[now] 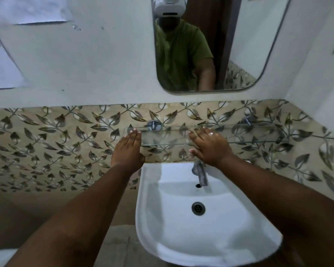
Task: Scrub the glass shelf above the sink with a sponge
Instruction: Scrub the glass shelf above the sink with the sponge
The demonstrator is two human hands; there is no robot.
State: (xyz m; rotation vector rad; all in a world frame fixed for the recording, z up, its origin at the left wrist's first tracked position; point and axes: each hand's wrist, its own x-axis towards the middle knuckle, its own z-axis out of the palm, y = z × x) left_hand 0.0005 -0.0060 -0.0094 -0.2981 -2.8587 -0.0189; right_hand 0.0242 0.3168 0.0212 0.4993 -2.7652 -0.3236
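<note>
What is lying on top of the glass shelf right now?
Only both hands rest on the glass shelf: left hand at its left end, right hand mid-shelf. No sponge shows; under the palms is hidden.

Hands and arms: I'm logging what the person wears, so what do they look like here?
Both forearms are bare, with no sleeves in view. The right hand wears a ring with a pale stone. The left hand has no jewellery. Fingernails on both are pale-painted. No gloves.

Dim bathroom: white wall (pixel 104 60), leaf-patterned tile band (pixel 56 143), rounded mirror (pixel 239 45), perhaps papers (pixel 2 70) pinned left.
</note>
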